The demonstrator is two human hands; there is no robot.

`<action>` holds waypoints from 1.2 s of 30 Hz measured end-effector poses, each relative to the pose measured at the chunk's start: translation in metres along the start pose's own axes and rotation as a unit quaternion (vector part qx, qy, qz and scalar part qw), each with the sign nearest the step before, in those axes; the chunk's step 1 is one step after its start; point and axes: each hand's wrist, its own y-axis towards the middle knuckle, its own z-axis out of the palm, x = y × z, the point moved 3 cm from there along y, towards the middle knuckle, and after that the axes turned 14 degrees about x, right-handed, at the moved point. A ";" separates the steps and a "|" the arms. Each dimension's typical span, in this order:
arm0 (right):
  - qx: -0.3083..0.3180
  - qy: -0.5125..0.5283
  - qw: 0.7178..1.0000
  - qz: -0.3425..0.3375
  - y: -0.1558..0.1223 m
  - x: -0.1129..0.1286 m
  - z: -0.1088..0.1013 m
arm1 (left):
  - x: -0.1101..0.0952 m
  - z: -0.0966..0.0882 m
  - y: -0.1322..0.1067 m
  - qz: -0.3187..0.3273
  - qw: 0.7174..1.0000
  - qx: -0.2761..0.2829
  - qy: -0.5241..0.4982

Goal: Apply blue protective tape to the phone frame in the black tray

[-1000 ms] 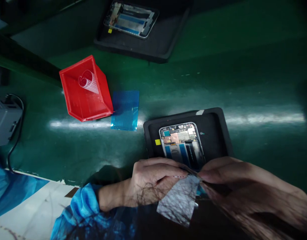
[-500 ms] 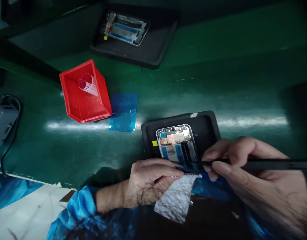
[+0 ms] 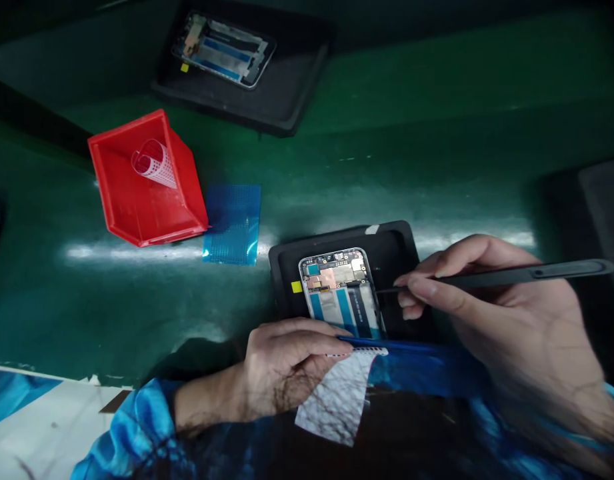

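In the lower middle of the head view, my left hand (image 3: 291,367) pinches a bent sheet of stickers: its pale, patterned part (image 3: 337,400) hangs down and a blue film (image 3: 417,367) spreads to the right. My right hand (image 3: 507,307) holds slim black tweezers (image 3: 527,272) in a pen grip. Their thin tip reaches the right edge of an opened phone (image 3: 339,287), whether touching I cannot tell. Circuit board and blue strips show inside the phone, which lies in a black tray (image 3: 394,250). My left hand and the sheet hide its lower end.
A red bin (image 3: 149,180) with a rolled pink-and-white sheet (image 3: 157,163) stands at the left. Beside it lies a blue film sheet (image 3: 231,223). Another black tray (image 3: 281,100) with an opened phone (image 3: 224,50) is at the back. A dark object (image 3: 601,207) stands at the right edge.
My right hand has moved up with the tweezers, away from the sheet to the phone's right edge. My left hand still holds the sheet. The whole view has shifted slightly.
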 end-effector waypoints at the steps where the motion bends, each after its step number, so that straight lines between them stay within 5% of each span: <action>1: -0.009 -0.020 1.000 0.000 0.001 0.001 -0.001 | 0.000 0.000 0.000 0.001 1.000 0.002 -0.003; 17: -0.086 -0.072 0.993 -0.036 0.008 0.003 0.002 | 0.003 -0.002 -0.006 0.011 0.998 0.062 -0.017; 36: -0.103 -0.137 0.984 -0.038 0.008 0.009 0.007 | 0.001 -0.001 0.001 0.016 0.999 0.032 0.003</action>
